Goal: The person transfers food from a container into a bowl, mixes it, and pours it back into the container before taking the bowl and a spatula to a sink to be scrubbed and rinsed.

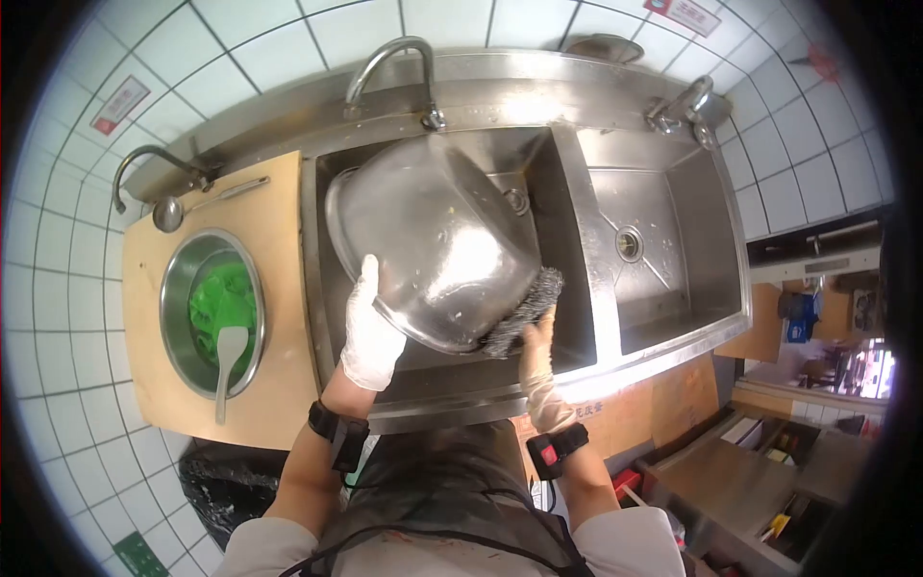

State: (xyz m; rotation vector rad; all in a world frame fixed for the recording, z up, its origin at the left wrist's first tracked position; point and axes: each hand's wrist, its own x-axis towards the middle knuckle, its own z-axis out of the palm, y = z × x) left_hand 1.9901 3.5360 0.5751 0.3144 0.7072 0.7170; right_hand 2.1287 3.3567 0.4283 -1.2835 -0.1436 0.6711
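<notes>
The left hand (373, 337), in a white glove, is partly curled, its thumb up along the outside of a large, shiny stainless-steel basin (433, 231), apparently gripping the edge to steady it. The right hand (540, 361), in a cream glove, is closed around a dark grey, coarse metal-wire scrubber (524, 315) and presses it to the basin's lower edge; with one hand bracing, the other seems free to rub. A black strap with a box circles each wrist.

Ahead of both hands, the basin lies tilted, its outer side towards the wearer, over a deep steel sink (569, 240), probably so that drips fall inside; whether it rests on the bottom is hidden.

Left of the left hand, a pale wooden board (288, 337) bears a round steel bowl (177, 303) of bright green material (223, 288), with a white spatula (229, 361) leaning across its rim. Beyond it lies a metal ladle (168, 213). Right of the right hand is a second steel sink (673, 192).

Farther off, a curved tap (430, 82) arches beyond the basin. On the white-tiled wall, two red-and-white labels (683, 14) (120, 104) carry characters too small to read surely; no brand is legible.
</notes>
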